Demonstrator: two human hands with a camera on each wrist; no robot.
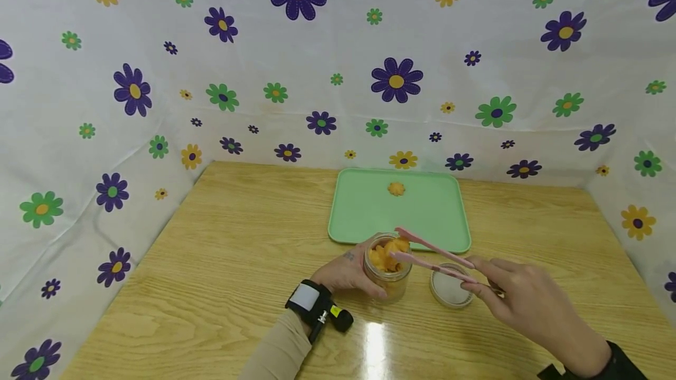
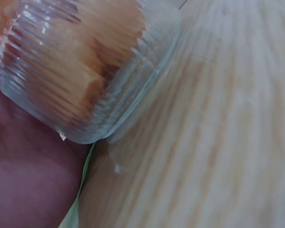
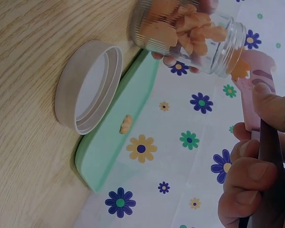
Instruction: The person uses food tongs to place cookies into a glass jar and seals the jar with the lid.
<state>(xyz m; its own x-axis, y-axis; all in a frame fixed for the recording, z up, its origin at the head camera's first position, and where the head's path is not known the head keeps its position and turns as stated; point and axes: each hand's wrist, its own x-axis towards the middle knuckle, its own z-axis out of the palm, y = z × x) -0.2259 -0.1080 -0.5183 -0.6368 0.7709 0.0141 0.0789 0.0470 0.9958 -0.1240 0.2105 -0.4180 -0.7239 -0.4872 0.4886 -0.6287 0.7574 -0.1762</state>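
Note:
My left hand [image 1: 343, 271] curls round a ribbed glass jar [image 1: 393, 286], which stands on the wooden table. Several orange flower-shaped pieces [image 3: 192, 35] fill the jar. In my right hand [image 1: 528, 292] is a pair of tongs [image 1: 433, 247] with pink tips and dark handles. Their tips reach to the jar's mouth, and one orange piece [image 3: 238, 65] sits at the rim by them. In the left wrist view the palm lies against the jar's side.
Behind the jar lies a light green tray [image 1: 364, 210] bearing a single orange flower-shaped piece [image 1: 396, 189]. A round pale lid [image 1: 449, 287] rests inside-up to the jar's right, below the tongs. White flower-print cloth [image 1: 317, 51] walls the table's back and sides.

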